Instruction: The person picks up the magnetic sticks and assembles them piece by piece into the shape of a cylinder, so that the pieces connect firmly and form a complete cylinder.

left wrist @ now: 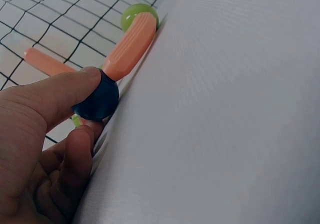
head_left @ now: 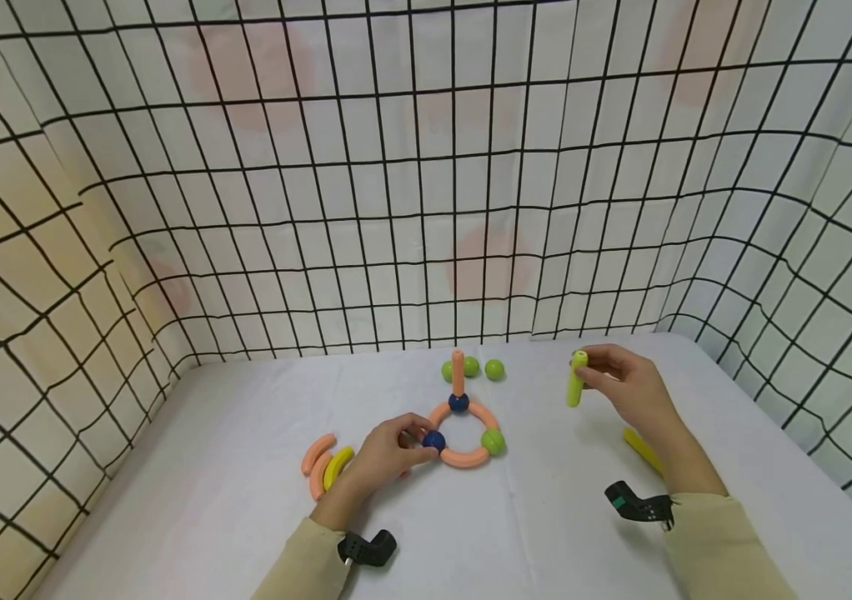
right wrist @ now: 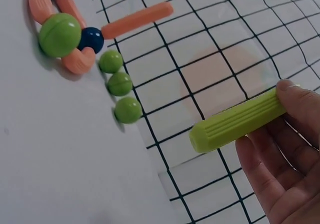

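Observation:
On the white table, curved orange rods [head_left: 465,459] form a ring joined by two dark blue balls and a green ball [head_left: 493,441]. A straight orange rod [head_left: 458,373] stands upright on the far blue ball [head_left: 459,402]. My left hand [head_left: 390,454] pinches the near-left blue ball [left wrist: 98,97] between thumb and fingers. Off to the right, my right hand [head_left: 630,385] holds a straight lime-green rod [right wrist: 235,124] by its upper end, raised above the table and apart from the ring. The rod's gripped end is partly hidden by the thumb in the right wrist view.
Several loose green balls [head_left: 494,369] lie behind the ring. Left of the left hand are curved orange rods [head_left: 318,453] and a curved yellow rod [head_left: 338,467]. Another yellow rod [head_left: 644,452] lies partly under the right forearm. Black netting [head_left: 426,192] over white cloth encloses the back and sides.

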A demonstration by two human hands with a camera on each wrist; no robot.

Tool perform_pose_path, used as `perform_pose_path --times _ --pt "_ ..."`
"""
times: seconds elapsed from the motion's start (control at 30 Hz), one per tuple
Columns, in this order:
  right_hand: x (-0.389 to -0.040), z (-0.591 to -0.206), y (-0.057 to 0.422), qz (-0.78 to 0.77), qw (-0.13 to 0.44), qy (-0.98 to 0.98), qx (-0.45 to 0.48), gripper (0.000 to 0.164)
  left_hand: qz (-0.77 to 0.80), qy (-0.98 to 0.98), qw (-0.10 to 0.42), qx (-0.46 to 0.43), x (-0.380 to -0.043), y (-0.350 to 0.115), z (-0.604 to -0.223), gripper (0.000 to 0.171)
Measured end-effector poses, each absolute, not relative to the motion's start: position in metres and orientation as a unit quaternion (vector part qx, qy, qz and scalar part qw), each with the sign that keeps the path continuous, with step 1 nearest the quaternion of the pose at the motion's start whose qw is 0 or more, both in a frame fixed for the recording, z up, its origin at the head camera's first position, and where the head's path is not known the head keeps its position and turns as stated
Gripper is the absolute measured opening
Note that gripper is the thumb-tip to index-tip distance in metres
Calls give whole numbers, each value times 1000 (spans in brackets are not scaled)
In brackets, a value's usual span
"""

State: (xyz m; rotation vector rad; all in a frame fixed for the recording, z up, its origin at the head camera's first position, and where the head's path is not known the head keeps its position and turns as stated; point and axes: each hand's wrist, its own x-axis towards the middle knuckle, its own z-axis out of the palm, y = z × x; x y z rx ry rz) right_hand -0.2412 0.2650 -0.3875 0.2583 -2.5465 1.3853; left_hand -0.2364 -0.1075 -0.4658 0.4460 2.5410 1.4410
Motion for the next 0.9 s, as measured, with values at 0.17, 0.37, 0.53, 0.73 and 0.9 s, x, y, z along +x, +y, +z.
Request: perform_pose_path --times 0.17,0.37,0.53,0.73,0.9 --pt "-244 -391 251 478 129 -863 106 33 484 857 89 154 -237 -108 -467 33" --pt "-244 -392 236 473 137 -862 122 31 484 856 92 158 -237 -109 -467 33" --pt "-240 -391 223 481 125 -859 125 30 481 858 90 157 -237 -108 -466 32" --pt "-240 -391 205 493 115 -850 148 31 475 861 87 157 -237 -107 -465 32" --pt "-244 -391 189 492 114 -848 161 30 477 860 85 160 -236 -108 -464 32"
